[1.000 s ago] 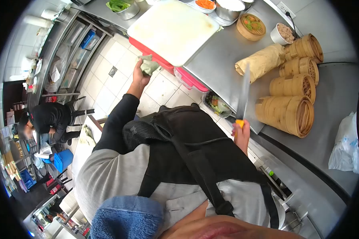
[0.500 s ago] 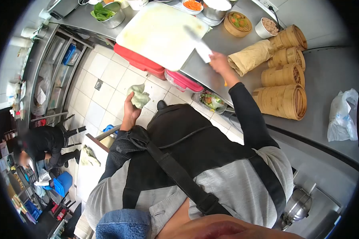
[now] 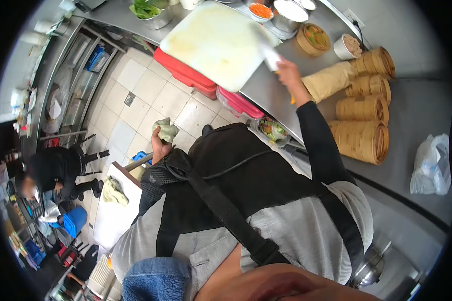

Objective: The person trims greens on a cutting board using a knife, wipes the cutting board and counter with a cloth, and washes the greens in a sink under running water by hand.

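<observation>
Judging this tool handling, I find fingers clamped: right hand (image 3: 289,75) on knife (image 3: 271,58), at the cutting board's (image 3: 206,47) right edge; left hand (image 3: 160,147) on cloth (image 3: 166,130). Next calls for steadiness.

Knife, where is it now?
In the head view, the knife is up and right of the middle, in the person's right hand, at the right edge of the white cutting board.

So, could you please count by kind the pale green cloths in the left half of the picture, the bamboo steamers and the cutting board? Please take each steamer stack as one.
Pale green cloths, one in the left hand: 2
Bamboo steamers, each stack as one: 5
Cutting board: 1
Total: 8
</observation>
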Available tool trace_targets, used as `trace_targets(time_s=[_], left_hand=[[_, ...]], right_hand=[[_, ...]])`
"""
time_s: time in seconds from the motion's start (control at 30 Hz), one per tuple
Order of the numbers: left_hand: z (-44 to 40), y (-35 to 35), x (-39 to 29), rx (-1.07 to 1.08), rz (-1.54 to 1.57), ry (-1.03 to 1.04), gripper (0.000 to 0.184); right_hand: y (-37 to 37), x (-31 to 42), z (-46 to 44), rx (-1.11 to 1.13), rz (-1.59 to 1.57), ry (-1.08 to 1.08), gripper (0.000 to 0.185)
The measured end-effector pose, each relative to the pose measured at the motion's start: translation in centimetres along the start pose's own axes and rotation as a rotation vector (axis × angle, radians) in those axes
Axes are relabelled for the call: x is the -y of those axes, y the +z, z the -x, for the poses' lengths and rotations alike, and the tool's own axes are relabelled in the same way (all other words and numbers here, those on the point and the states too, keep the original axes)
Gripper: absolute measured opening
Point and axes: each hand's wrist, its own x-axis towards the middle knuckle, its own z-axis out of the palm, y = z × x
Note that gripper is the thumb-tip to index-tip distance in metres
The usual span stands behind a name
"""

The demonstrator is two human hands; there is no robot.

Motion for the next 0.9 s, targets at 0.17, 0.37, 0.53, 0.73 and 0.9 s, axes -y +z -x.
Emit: trace_targets(time_s=[0.17,0.37,0.53,0.73,0.9], left_hand=[[-0.8,-3.2,0.7,-0.026,-0.130,-0.077,0.036],[2.1,-2.9,2.7,0.012,-0.034,0.099,0.040],[2.1,-5.0,3.1,0.035,-0.045,0.082,0.040],[4.7,-6.4,2.7,-0.060,0.060,0.142,0.038],[6.3,-7.7,3.1,-0.080,0.063,0.193,0.039]], right_hand=[[3.6,8.1,2.0,0.016,0.328,-0.109,0.035],[-1.3,2.9,-2.2,-0.086,0.031,0.160,0.040],[4.2,0.6,-4.2,0.033,0.259,-0.230,0.039],[3.9,2.4,-6.3,0.041,0.400,-0.237,0.044],[0.1,5.7,-8.0,0.053,0.128,0.179,0.042]])
